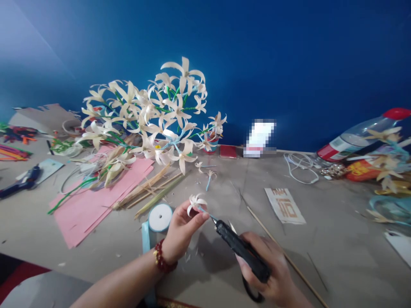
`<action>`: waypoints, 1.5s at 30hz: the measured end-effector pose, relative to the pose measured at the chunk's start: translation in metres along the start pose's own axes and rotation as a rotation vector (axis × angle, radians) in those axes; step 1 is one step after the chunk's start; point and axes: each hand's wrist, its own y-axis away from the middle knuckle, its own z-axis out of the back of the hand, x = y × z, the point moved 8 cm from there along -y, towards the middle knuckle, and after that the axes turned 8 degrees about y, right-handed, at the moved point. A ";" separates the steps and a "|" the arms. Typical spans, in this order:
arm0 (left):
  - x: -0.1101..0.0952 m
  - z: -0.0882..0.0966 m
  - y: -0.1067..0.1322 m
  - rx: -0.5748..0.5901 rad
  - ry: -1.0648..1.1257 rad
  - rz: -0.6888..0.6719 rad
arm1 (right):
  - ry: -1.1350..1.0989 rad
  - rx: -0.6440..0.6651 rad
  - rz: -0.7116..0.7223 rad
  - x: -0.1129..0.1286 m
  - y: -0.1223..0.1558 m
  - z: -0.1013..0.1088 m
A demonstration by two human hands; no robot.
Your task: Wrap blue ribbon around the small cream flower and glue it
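Observation:
Between the thumb and fingers of my left hand [181,231] is a small cream paper-like flower [195,204] with a light blue wrapped stem. My right hand [269,265] grips a black hot glue gun [242,248], whose metal tip meets or nearly meets the stem. Beside the gun show a scissor blade [232,227] and a black loop handle [252,293]; I cannot tell whether my right hand holds these too. Left of my left hand lies a white spool [160,217] with light blue ribbon [146,237]. Two little flowers with blue stems, one a loose flower [209,179], lie beyond.
A large bunch of cream flowers [178,109] on green and blue stems stands behind. Pink paper sheets [77,214] and dried husk strips [150,188] lie at left. A thin stick [289,259], a patterned card [285,206] and a tilted plastic bottle [356,137] are at right.

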 end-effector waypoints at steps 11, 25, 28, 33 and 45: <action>-0.001 0.000 0.000 0.002 0.014 -0.005 | -0.021 -0.042 -0.020 -0.005 0.005 -0.001; -0.001 0.000 0.000 0.004 0.011 -0.002 | 0.003 -0.034 -0.005 0.000 0.001 0.002; 0.000 0.000 0.001 0.005 0.022 0.001 | 0.016 -0.028 0.001 0.002 -0.001 0.003; 0.001 0.002 0.000 -0.017 0.014 0.000 | 0.031 -0.023 0.006 0.000 0.002 0.002; 0.002 0.003 0.000 -0.026 0.049 0.002 | 0.009 0.006 -0.011 -0.003 0.005 -0.002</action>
